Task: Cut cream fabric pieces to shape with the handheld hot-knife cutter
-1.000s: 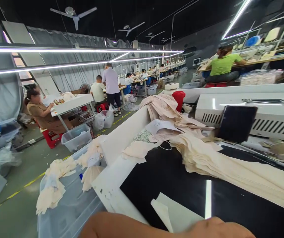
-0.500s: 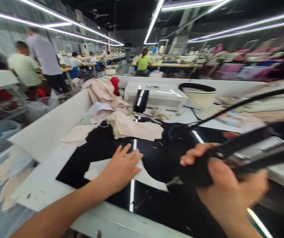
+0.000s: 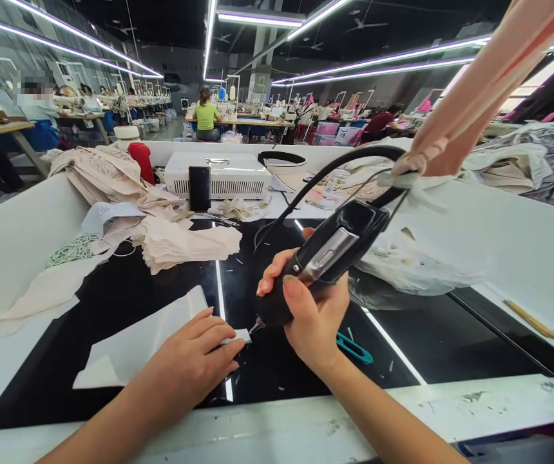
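My left hand (image 3: pixel 194 357) lies flat over a white fabric piece (image 3: pixel 142 338), fingers stretched out and pressing it against the glossy black board (image 3: pixel 301 374). A narrow end of the piece (image 3: pixel 244 336) sticks out past my fingertips. My right hand (image 3: pixel 313 316) is wrapped round a black corded hand tool (image 3: pixel 328 252) with a silver lever on its side. The tool slants down, and its thin metal tip (image 3: pixel 256 325) is at the narrow end of the piece; I cannot tell whether it touches.
A stack of beige fabric pieces (image 3: pixel 187 241) lies beyond my left hand. Behind it are a white vented box (image 3: pixel 238 174) and a phone (image 3: pixel 200 188). A teal thread snipper (image 3: pixel 354 348) lies by my right wrist. Pink cloth (image 3: pixel 480 96) hangs tied to the tool's cable.
The view has swung to the right. My right hand has brought the tool in close to my left hand, its tip now by the fabric. The white piece lies turned under my left hand.
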### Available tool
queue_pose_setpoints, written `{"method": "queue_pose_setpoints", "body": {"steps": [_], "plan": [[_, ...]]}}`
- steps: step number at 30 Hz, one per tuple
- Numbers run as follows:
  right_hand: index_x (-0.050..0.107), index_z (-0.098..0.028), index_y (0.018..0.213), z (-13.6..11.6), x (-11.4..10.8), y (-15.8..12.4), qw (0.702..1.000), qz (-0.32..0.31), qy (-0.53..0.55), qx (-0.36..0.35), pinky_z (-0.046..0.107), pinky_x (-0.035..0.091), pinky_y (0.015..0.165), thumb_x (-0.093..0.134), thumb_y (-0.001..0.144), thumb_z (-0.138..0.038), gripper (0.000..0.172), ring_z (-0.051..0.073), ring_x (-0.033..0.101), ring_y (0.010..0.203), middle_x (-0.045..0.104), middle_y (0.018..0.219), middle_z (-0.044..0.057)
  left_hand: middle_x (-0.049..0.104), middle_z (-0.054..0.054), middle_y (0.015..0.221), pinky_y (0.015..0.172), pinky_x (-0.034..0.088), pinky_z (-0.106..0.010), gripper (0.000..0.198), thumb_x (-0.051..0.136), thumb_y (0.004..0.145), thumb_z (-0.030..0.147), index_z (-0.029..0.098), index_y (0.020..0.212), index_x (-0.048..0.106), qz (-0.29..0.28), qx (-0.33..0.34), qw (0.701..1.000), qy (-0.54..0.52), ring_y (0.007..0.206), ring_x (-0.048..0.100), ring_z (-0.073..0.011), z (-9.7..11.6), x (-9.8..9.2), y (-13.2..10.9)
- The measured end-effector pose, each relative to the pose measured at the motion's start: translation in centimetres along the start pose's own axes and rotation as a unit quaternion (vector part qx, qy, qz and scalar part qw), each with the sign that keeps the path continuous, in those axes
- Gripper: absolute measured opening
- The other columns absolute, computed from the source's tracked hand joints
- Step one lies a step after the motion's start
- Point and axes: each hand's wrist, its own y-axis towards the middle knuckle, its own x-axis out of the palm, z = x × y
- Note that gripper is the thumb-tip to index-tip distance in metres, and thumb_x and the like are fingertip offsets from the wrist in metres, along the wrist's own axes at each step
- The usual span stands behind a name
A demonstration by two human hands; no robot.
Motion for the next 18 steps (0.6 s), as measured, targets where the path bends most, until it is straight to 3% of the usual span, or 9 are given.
{"method": "queue_pose_setpoints", "body": {"steps": [8,18], "plan": [[0.049,-0.027,0.102,0.76,0.6,0.04,1.0,0.002,-0.011,0.005,0.027,0.055,0.053,0.074,0.085,-0.027,0.03,0.011,0.061,0.057,0.065,0.08,-0.006,0.069,-0.008,0.114,0.111,0.05,-0.052,0.026,0.059,0.103,0.027,0.017,0.126,0.062,-0.04,-0.006,0.999,0.018,0.111,0.067,-0.0239,-0.29,0.8,0.06],[0.046,-0.028,0.099,0.38,0.72,0.11,1.0,0.002,-0.014,0.012,0.026,0.053,0.05,0.073,0.084,-0.028,0.031,0.01,0.058,0.054,0.064,0.077,-0.007,0.067,-0.01,0.115,0.098,0.057,-0.046,0.027,0.056,0.103,0.026,0.015,0.128,0.063,-0.072,-0.032,0.997,0.019,0.104,0.063,-0.0259,-0.56,0.2,0.13]]}}
